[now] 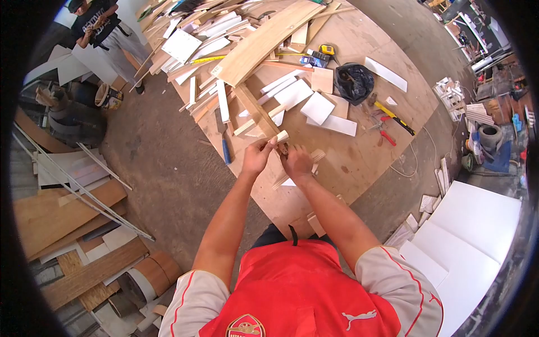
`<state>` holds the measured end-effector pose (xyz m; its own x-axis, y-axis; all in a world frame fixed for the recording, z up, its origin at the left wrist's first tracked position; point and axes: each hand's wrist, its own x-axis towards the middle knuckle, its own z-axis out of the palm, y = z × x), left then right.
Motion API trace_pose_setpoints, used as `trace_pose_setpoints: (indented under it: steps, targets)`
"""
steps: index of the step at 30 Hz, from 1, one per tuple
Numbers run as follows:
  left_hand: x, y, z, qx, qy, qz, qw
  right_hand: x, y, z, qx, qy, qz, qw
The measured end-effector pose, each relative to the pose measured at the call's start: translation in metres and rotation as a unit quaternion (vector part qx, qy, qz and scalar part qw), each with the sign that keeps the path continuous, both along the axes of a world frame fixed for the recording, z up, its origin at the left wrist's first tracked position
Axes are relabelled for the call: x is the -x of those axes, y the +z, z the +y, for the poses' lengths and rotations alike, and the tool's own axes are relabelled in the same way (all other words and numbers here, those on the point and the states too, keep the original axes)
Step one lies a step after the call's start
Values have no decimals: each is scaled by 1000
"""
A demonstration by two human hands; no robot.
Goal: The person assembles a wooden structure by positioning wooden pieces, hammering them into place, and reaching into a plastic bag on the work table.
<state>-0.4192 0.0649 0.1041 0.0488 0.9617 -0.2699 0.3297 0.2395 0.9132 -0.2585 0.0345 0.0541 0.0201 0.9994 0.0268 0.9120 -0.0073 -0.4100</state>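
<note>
My left hand (257, 158) is closed, its thumb and fingertips pinching a short pale wood strip (282, 136) near the front of the plywood table. Close beside it, my right hand (298, 162) has its fingers curled in around a small dark brown piece that I cannot make out. A long wooden board (255, 108) runs away from the left hand toward the pile. Several thin wood offcuts (318, 155) lie by the right hand. Left of my hands rests a chisel-like tool with a blue handle (225, 150).
On the plywood table (359, 163) lie a wide board (269, 42), white panels (319, 108), a black plastic bag (353, 83), a yellow tape measure (327, 50), red-handled pliers (387, 137) and a yellow-black tool (394, 117). A person (98, 28) stands at the far left. Wood scraps (73, 208) cover the left floor.
</note>
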Motion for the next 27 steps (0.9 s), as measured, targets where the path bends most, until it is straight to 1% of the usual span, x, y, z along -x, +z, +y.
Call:
trace_pose_setpoints:
  steps: [2, 9, 12, 15, 21, 24, 27]
  targets:
    - [2, -5, 2, 1, -4, -3, 1000, 1, 4, 1, 7, 0, -6, 1000]
    - [2, 0, 2, 8, -8, 12, 1000, -1, 4, 0, 6, -2, -13, 1000]
    - [3, 3, 3, 8, -12, 16, 1000, -1, 4, 0, -6, -1, -4, 1000]
    - [4, -6, 3, 2, -12, 8, 1000, -2, 3, -1, -21, 2, 0, 1000]
    - [3, -3, 4, 6, -14, 7, 1000, -1, 7, -1, -20, -5, 5, 1000]
    - [5, 4, 8, 3, -54, 28, 998, -3, 4, -1, -7, 7, -7, 1000]
    - [0, 14, 11, -16, -42, 9, 999, -1, 5, -2, -54, 6, 22, 998]
